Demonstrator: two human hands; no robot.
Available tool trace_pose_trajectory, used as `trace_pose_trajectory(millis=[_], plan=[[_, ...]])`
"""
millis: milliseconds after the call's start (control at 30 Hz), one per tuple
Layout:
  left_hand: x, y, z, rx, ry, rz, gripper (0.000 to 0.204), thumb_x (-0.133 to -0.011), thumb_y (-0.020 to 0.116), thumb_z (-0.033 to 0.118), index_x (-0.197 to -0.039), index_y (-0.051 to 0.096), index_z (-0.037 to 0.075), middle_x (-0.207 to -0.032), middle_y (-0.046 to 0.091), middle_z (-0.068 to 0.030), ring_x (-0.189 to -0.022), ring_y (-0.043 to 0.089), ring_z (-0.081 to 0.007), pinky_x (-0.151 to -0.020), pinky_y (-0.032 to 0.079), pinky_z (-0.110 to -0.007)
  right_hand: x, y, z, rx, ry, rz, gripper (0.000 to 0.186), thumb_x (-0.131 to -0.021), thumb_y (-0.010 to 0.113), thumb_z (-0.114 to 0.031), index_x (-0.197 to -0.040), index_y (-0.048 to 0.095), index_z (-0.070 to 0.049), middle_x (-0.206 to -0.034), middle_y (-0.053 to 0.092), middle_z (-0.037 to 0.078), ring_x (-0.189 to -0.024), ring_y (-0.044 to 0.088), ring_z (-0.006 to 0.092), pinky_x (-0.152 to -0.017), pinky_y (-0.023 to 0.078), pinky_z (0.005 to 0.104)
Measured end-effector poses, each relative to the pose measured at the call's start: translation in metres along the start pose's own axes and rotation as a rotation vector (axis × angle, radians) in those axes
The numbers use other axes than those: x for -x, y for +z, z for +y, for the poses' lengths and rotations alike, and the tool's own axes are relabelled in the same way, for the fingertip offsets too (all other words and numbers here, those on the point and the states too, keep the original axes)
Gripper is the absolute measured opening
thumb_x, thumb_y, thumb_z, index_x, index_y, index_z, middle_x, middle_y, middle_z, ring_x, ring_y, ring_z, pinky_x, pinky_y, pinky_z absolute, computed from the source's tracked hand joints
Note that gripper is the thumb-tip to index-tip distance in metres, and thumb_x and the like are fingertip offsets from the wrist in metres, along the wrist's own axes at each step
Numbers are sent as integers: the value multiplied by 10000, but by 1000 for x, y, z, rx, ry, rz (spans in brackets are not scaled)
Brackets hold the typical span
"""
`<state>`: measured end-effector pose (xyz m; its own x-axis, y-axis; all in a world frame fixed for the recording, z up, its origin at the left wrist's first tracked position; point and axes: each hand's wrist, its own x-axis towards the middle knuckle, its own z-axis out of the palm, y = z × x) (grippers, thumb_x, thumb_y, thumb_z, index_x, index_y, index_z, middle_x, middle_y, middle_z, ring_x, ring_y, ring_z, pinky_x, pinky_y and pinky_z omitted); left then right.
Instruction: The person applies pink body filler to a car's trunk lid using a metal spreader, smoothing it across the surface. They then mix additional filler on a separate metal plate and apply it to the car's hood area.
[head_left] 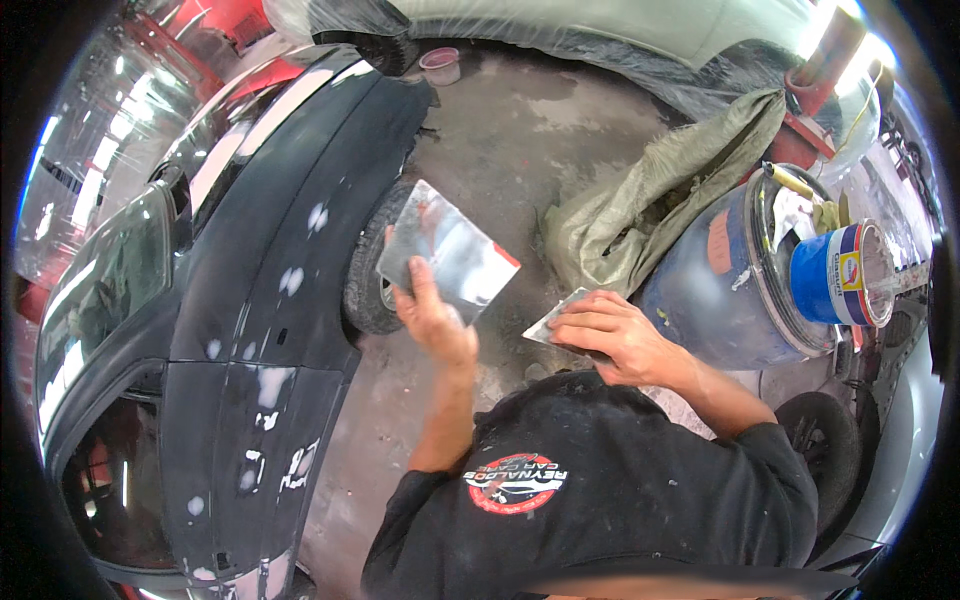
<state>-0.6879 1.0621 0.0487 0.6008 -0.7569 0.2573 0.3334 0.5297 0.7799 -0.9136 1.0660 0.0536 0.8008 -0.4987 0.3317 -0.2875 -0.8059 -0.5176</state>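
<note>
My left hand (437, 318) grips a flat, shiny metal plate (450, 245), thumb on its face and fingers behind it. A red patch marks the plate's right edge, and a fainter reddish smear lies near its top. My right hand (622, 340) is closed round a thin metal putty spreader (552, 318), fingers laid over its top; its blade points left toward the plate, apart from it. To my left stands a dark car body (300, 220) with several pale filler patches on its side panels.
A blue drum (705, 275) stands at the right, with a blue paint can (835, 275) and a yellow-handled tool (788, 180) on top. Beside it slumps a greenish sack (640, 200). A small pink-rimmed tub (440, 66) sits near a plastic-draped light car (620, 30).
</note>
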Motion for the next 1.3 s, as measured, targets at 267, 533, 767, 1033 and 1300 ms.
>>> trace_pose_trajectory(millis=[267,533,767,1033,1300], plan=[[34,-19,-6,114,-841,-29,292,-982,527,175,-1238,543,36,-1181,631,-103,-1033,648,-224,-875,551,-393,2,12,8,190,-66,158,549,-722,618,-53,-1260,525,5,-1238,564,187,-1178,528,384,-1045,412,476],[43,-36,-21,-11,-681,-108,271,-1016,481,156,-1235,545,10,-1150,642,-91,-1028,638,-184,-885,527,-335,-23,-35,19,125,-198,-311,639,-632,649,-123,-1264,584,-53,-1196,616,120,-1106,558,313,-960,411,453],[52,-46,-24,-89,-661,-166,276,-1019,460,142,-1241,548,3,-1143,644,-89,-1020,628,-158,-884,512,-317,-45,-42,19,-43,-33,-390,622,-583,596,-20,-1203,641,-46,-1119,659,117,-1175,532,307,-1001,411,445],[31,-46,-18,371,-1030,78,318,-983,493,153,-1272,514,20,-1168,638,-138,-1019,664,-258,-892,549,-386,-26,3,-14,65,-81,-92,604,-653,619,-22,-1250,544,-64,-1266,545,97,-1210,510,306,-1075,373,453],[39,-56,-14,100,-739,-31,291,-1003,489,149,-1257,526,13,-1173,639,-118,-1054,640,-219,-907,530,-378,-19,-30,16,257,96,-304,572,-643,686,-147,-1210,629,-89,-1190,628,51,-1129,556,261,-975,419,420]])
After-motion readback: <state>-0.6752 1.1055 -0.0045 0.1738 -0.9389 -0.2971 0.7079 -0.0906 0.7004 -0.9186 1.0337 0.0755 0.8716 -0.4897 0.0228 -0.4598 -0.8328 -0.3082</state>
